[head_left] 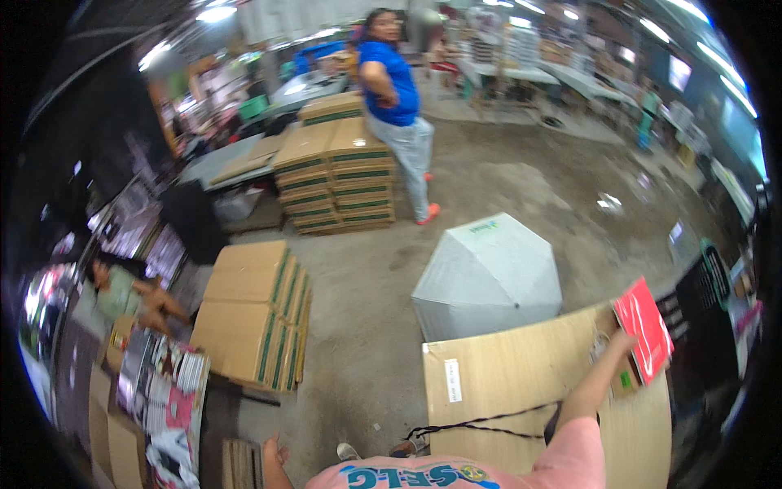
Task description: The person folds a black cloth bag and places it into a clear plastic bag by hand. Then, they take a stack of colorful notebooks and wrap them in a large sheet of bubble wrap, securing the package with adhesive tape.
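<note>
My right arm stretches out over a light wooden tabletop (505,367). At its far right corner my right hand (623,341) grips the left edge of a flat, glossy red packet or folder (645,322), which is held tilted. A small brown and green item (626,381) lies under the hand, partly hidden. My left hand (277,450) hangs low beside my body, its fingers apart and nothing in them. Dark twisted cords (481,425) run across the near part of the tabletop toward my right arm.
An opened grey umbrella (493,273) stands on the floor against the table's far edge. Stacked cardboard boxes (244,314) are at left, with another stack (338,175) behind. A person in blue (395,90) leans there; another person (130,297) sits far left. Black crates (700,318) stand right.
</note>
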`<state>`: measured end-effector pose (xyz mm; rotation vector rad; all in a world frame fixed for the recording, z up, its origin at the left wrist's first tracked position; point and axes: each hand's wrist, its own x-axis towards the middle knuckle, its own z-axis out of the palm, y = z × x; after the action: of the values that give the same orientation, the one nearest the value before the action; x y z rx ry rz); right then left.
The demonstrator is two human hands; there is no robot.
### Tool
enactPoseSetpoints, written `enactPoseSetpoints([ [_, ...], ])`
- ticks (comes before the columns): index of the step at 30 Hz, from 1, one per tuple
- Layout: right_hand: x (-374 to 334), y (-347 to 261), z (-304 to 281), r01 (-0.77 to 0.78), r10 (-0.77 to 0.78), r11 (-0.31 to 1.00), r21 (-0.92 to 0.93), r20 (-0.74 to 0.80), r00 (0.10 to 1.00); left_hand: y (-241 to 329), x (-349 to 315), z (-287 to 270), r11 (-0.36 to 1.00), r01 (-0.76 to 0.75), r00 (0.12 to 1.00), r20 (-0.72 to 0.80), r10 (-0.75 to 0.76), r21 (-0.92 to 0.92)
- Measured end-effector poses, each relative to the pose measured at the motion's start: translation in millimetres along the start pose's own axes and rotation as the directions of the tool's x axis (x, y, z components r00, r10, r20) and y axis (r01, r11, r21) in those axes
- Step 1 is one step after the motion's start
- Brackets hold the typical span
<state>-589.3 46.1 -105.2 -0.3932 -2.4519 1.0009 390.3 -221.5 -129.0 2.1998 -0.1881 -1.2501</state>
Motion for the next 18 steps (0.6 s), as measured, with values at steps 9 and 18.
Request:
enactPoseSetpoints([
  [9,-33,-101,-5,-0.214,0.874,-0.269,0.939,0.331,0.355,19,-58,53,0.991,-0.102,0.99,-0.093,0.11,0.091],
  [18,-24,-65,-21,-0.601,0.882,0.063,0.796,0.237,0.406,31,-55,59,0.996,-0.067,0.995,-0.073,0.072,0.066],
])
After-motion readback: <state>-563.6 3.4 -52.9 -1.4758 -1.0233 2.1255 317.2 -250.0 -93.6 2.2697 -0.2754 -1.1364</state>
